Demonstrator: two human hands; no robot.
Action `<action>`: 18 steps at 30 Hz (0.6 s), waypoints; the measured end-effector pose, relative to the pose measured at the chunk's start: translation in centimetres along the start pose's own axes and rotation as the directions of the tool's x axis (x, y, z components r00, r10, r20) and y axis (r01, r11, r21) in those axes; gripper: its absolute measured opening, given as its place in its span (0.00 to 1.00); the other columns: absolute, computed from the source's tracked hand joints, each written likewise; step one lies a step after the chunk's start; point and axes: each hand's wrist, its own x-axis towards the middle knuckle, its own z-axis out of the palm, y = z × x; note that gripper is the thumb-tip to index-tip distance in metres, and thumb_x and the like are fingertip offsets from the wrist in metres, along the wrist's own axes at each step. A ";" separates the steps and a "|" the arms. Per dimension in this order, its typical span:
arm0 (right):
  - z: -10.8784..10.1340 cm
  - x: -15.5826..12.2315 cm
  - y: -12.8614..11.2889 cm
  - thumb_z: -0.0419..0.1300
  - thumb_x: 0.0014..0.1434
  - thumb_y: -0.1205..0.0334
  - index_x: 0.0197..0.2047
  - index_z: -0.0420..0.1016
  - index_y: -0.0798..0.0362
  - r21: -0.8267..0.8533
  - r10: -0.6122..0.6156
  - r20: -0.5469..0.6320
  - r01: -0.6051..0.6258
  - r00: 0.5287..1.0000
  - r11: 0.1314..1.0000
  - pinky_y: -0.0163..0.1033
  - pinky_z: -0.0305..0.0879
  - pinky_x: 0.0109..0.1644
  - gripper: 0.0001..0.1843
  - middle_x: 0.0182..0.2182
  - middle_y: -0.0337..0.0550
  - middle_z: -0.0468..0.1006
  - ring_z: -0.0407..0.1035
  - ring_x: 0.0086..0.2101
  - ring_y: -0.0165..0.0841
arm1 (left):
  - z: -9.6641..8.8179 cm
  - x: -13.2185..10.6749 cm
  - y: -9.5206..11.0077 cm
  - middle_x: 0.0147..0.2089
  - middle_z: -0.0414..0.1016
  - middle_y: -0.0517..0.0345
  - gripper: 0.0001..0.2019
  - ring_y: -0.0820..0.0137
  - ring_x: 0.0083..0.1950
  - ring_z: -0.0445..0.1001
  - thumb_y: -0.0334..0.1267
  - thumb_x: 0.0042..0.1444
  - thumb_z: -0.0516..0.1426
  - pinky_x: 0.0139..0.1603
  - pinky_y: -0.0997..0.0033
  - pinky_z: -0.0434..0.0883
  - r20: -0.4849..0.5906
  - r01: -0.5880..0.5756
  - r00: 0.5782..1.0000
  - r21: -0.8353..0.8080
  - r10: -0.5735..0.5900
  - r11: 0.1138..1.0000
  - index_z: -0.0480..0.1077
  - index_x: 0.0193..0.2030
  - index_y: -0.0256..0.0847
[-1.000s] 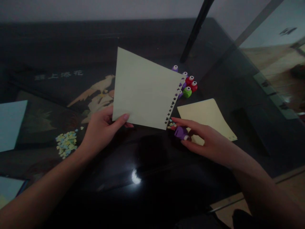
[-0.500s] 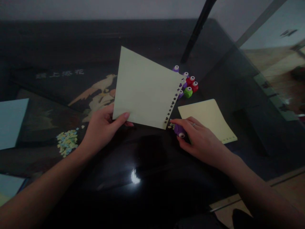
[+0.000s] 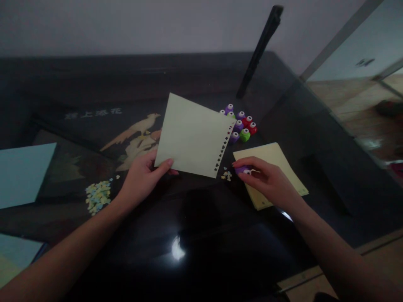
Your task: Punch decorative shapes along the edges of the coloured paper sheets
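Between thumb and fingers, my left hand (image 3: 146, 172) grips the lower left corner of a pale sheet of paper (image 3: 192, 136). A row of punched shapes, stars and hearts among them, runs down the sheet's right edge. My right hand (image 3: 267, 178) is closed around a small purple craft punch (image 3: 243, 170), just right of the sheet and apart from it. Below the sheet's right corner lies a little group of cut-out paper shapes (image 3: 226, 174). Under my right hand is a stack of yellow paper (image 3: 264, 151), partly covered by the hand.
Several purple, red and green craft punches (image 3: 244, 134) stand behind the sheet. A pile of paper cut-outs (image 3: 97, 197) lies by my left forearm. Blue paper (image 3: 25, 174) is at the far left. A black pole (image 3: 260, 52) rises at the back of the dark glossy table (image 3: 201, 235).
My right hand has drawn the purple punch away from the sheet's edge to the right, uncovering the small cut-outs. The view has tilted up, so the table sits lower.
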 end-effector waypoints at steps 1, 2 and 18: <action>-0.1 0.0 0.1 0.61 0.55 0.55 0.43 0.75 0.50 0.069 0.050 0.000 -0.050 0.999 0.996 0.42 0.72 0.41 0.13 0.44 0.47 0.77 0.72 0.42 0.37 | 0.0 0.1 -0.1 0.29 0.79 0.57 0.10 0.64 0.31 0.79 0.43 0.54 0.59 0.38 0.66 0.74 -0.009 -0.003 1.000 -0.010 0.003 1.000 0.72 0.37 0.38; -0.1 0.1 0.3 0.63 0.53 0.55 0.44 0.75 0.50 0.134 0.092 0.003 -0.091 0.996 0.987 0.43 0.72 0.42 0.15 0.44 0.47 0.77 0.73 0.42 0.37 | 0.0 0.2 -0.1 0.28 0.79 0.57 0.10 0.65 0.31 0.79 0.43 0.54 0.58 0.38 0.66 0.74 -0.018 -0.005 1.000 -0.019 0.004 1.000 0.72 0.37 0.38; -0.8 3.2 1.8 0.60 0.57 0.54 0.45 0.75 0.52 -0.192 -0.110 -0.180 0.075 0.977 0.978 0.41 0.72 0.36 0.15 0.37 0.45 0.79 0.74 0.35 0.35 | -0.2 1.5 -1.8 0.33 0.77 0.58 0.17 0.73 0.29 0.75 0.40 0.46 0.64 0.32 0.74 0.74 -0.055 0.058 0.994 -0.446 -0.092 0.893 0.70 0.42 0.35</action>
